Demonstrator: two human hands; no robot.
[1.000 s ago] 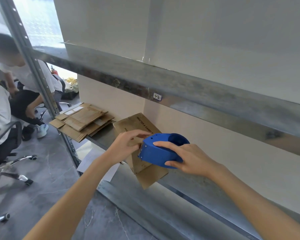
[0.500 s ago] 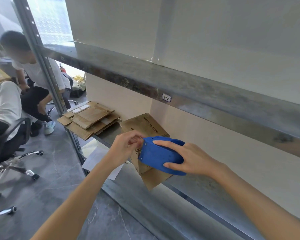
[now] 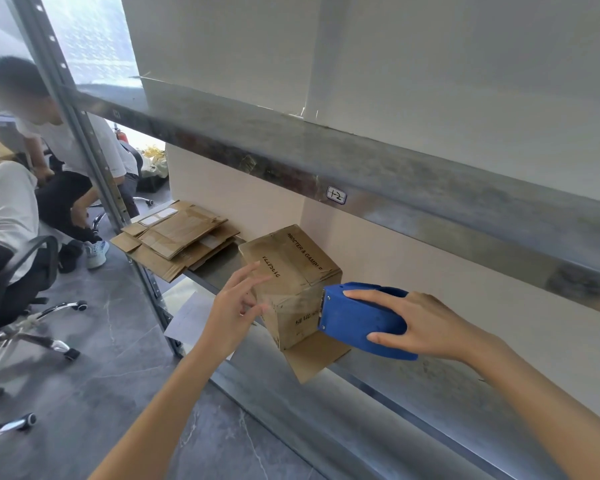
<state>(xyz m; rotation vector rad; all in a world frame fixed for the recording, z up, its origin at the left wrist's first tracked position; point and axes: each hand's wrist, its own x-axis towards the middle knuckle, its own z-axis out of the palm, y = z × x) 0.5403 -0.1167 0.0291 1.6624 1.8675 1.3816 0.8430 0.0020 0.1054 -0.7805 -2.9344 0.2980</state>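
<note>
A small brown cardboard box (image 3: 291, 271) with black print stands on the metal shelf (image 3: 413, 379), one loose flap jutting over the shelf's front edge. My right hand (image 3: 420, 323) grips a blue tape dispenser (image 3: 357, 320) whose front end sits against the box's right side. A strip of clear tape shows across the box's near face. My left hand (image 3: 238, 306) is at the box's left side with fingers spread and straight, its fingertips at the box's left face.
A stack of flattened cardboard boxes (image 3: 177, 233) lies at the shelf's left end. An upper shelf beam (image 3: 361, 174) runs overhead. Two people sit at the left, one on a wheeled office chair (image 3: 25, 306), on the grey floor.
The dispenser has moved right off the box's near face to its right side, leaving tape across it. My left hand has let go and opened its fingers beside the box.
</note>
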